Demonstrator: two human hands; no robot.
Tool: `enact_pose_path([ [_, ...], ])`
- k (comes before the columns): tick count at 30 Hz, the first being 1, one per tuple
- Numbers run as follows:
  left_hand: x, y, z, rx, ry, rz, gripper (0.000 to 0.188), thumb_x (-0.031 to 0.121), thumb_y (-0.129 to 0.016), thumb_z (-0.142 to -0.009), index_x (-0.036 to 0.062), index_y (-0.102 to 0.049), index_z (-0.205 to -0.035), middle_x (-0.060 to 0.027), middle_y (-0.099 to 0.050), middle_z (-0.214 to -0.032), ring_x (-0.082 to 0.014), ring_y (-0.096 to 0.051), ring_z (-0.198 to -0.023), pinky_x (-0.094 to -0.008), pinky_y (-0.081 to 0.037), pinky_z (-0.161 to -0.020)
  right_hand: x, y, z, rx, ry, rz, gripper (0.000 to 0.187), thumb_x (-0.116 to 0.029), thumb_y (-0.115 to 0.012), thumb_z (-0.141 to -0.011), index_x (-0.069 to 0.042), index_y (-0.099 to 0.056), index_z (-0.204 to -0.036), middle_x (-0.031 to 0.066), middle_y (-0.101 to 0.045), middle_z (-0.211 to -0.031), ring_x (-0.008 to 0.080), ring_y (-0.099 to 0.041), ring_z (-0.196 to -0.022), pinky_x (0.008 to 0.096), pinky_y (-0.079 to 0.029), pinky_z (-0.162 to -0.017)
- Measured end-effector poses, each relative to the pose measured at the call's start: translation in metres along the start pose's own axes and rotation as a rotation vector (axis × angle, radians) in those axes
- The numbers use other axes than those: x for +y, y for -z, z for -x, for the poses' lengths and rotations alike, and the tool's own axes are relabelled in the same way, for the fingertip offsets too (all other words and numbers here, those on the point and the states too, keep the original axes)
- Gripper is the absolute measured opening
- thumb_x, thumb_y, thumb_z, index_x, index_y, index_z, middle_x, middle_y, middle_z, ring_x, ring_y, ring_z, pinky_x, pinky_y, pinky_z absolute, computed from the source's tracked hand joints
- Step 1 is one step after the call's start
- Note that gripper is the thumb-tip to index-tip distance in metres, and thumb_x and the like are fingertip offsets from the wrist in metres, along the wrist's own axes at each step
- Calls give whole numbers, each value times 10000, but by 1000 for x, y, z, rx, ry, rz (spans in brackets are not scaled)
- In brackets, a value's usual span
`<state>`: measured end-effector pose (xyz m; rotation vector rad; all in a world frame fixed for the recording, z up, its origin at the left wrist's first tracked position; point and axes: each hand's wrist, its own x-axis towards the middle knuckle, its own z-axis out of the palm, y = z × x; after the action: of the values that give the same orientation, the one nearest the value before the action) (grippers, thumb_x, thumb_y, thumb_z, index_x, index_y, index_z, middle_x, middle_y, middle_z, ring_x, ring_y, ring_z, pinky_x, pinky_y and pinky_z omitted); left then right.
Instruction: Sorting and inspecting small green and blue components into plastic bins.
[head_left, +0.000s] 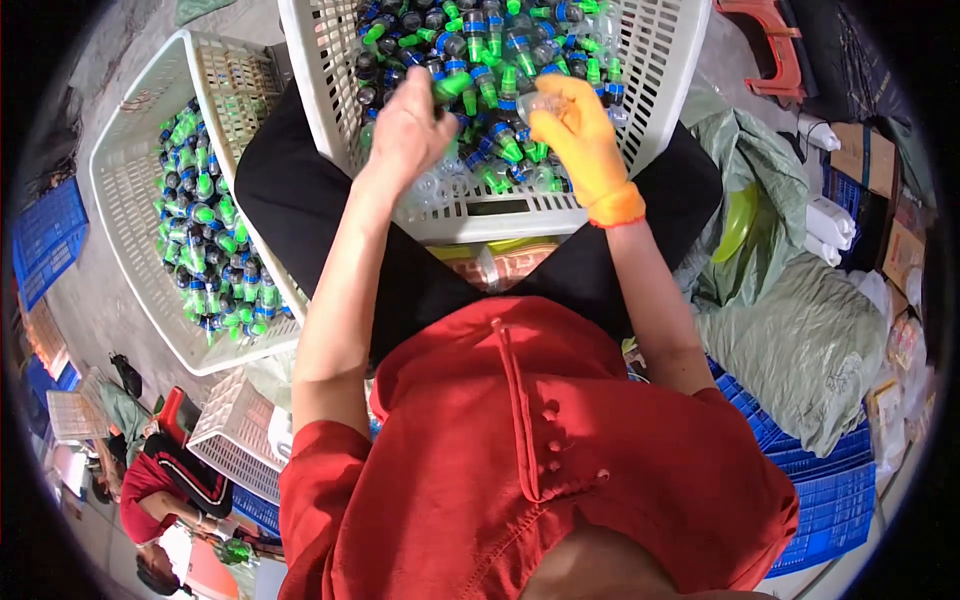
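Observation:
My bare left hand [405, 135] is over a white slatted crate [640, 120], slightly smeared by motion. Between its thumb and forefinger is a small bottle-top-like piece [452, 86] with a bright green end. To its right, my right hand [585, 145], in a yellow glove, pinches a small clear plastic cap [540, 104]. Under both hands the crate holds many similar pieces [490, 45] with green tips, blue rings and dark bodies. Loose clear caps [430, 190] lie at the crate's near side.
A second white crate [125, 210] of such pieces stands at the left. Green sacking [800, 350] lies over blue crates [830, 500] at the right. A red plastic stool [765, 45] is at the far right. Another person [165, 490] works at the lower left beside a white basket [235, 430].

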<state>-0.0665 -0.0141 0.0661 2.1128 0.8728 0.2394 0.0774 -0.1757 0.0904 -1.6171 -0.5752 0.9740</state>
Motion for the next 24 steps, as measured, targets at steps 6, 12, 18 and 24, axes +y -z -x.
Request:
enact_pose_path([
  [6,35,18,50,-234,-157,-28,268,64,-607,-753,52,-470,-983,-169,-603,-718,-376,-612,-673,-451,-485,-605,-38,-7,27,-273,312,407,326,-83,-607,-856,-57,-507,-1165,67,-595,-1008,142,-562,-790,255,-458,-652],
  [12,50,22,88,-438,-53,20,179,92,-602,-765,46,-506,-910,-185,-638,-691,-412,-636,-677,-469,-494,-603,-41,-17,71,-460,560,1025,360,-82,-623,-831,-46,-492,-1164,88,-569,-1042,189,-568,-841,287,-465,-725],
  [18,76,21,99,-436,26,-385,164,150,-601,-784,29,-533,-870,-207,-665,-740,-416,-655,-707,-480,-509,-613,-27,-17,83,-535,-171,320,404,-132,-662,-808,-51,-491,-1165,91,-561,-1037,222,-562,-800,313,-472,-718],
  [24,44,26,88,-391,-95,-139,189,164,-585,-799,18,-522,-902,-212,-666,-730,-407,-659,-690,-490,-510,-597,-46,-32,73,-486,327,648,389,-162,-656,-825,-53,-490,-1160,65,-555,-993,197,-534,-784,296,-460,-693],
])
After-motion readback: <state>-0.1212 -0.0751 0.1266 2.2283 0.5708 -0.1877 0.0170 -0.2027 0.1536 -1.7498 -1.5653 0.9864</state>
